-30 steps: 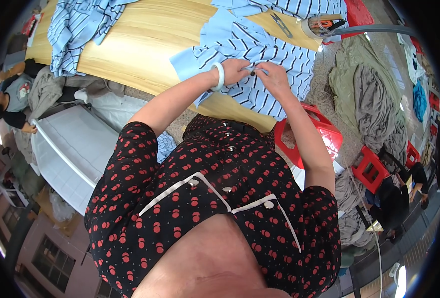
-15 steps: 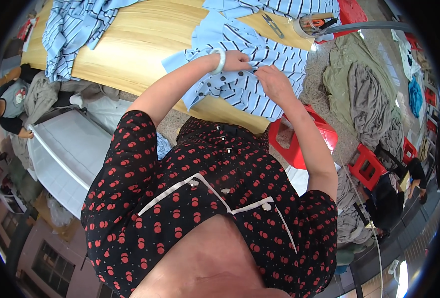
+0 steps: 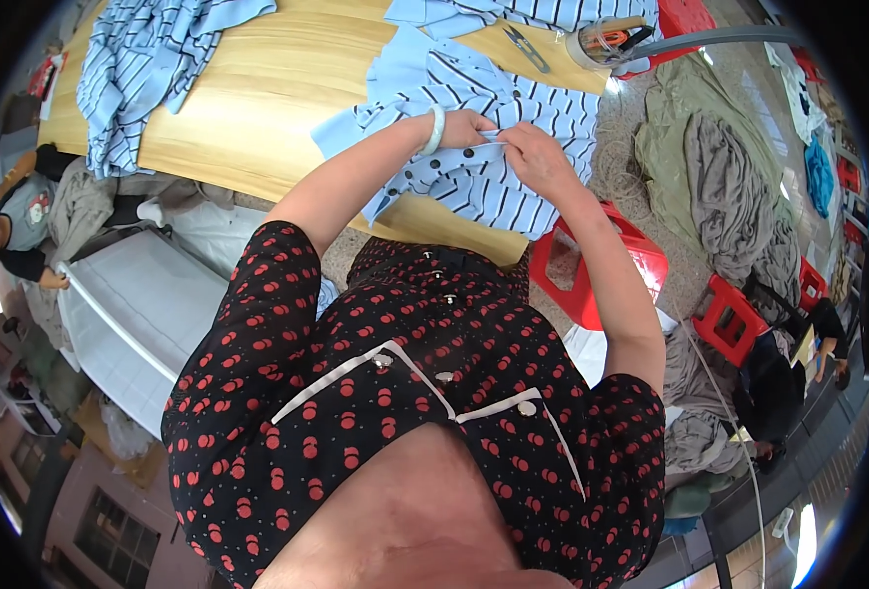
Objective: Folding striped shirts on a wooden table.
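From the head view, the left hand (image 3: 466,129) and right hand (image 3: 533,157) each had a closed grip, pinching the blue striped shirt (image 3: 493,108) on the wooden counter (image 3: 258,98). A second striped garment (image 3: 140,69) lay well apart. One pair of scissors (image 3: 526,47) lay beyond; two red stools (image 3: 601,265) stood nearby.

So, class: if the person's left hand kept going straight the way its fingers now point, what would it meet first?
The left hand points across the striped shirt toward the right hand. It would most likely meet the right hand's fingers first, since both already pinch the same fold of cloth.
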Demonstrator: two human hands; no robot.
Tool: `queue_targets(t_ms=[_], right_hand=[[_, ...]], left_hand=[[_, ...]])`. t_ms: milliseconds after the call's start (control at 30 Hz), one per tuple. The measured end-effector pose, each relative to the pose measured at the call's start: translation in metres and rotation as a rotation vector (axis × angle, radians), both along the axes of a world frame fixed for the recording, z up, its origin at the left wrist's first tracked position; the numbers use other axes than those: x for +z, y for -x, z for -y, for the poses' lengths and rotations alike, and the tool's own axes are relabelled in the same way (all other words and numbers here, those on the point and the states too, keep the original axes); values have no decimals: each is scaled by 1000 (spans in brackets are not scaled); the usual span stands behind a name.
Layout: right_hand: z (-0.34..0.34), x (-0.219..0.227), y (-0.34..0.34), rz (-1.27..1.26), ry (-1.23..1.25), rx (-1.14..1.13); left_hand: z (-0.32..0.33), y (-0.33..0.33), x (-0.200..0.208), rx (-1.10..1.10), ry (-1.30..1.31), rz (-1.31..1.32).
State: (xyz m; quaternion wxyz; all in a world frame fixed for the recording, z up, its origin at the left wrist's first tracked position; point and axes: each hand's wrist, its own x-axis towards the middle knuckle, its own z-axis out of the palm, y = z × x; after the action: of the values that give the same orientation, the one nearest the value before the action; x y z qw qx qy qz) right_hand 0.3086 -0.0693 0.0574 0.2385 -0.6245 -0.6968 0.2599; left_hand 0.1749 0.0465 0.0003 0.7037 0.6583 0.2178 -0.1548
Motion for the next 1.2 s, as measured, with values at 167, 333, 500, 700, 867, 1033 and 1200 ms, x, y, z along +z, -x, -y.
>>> queue_targets(t_ms=[167,333,500,700,867,1033,1200], right_hand=[[-3,5,3,-30,16,59],[-4,1,1,-5,-15,50],[-4,-3,2,0,-10,14],[-4,-3,3,7,-7,-11],[-3,-1,4,33,3,0],[0,0,4,126,23,-22],[5,-2,4,60,14,-42]], left_hand=[[-10,11,14,35,79,-13],[-10,10,6,-2,45,6],[-4,10,2,102,93,27],[4,2,-7,144,-115,22],[2,7,-9,67,-84,54],[13,3,-4,141,-238,122],[19,2,-4,140,-290,132]])
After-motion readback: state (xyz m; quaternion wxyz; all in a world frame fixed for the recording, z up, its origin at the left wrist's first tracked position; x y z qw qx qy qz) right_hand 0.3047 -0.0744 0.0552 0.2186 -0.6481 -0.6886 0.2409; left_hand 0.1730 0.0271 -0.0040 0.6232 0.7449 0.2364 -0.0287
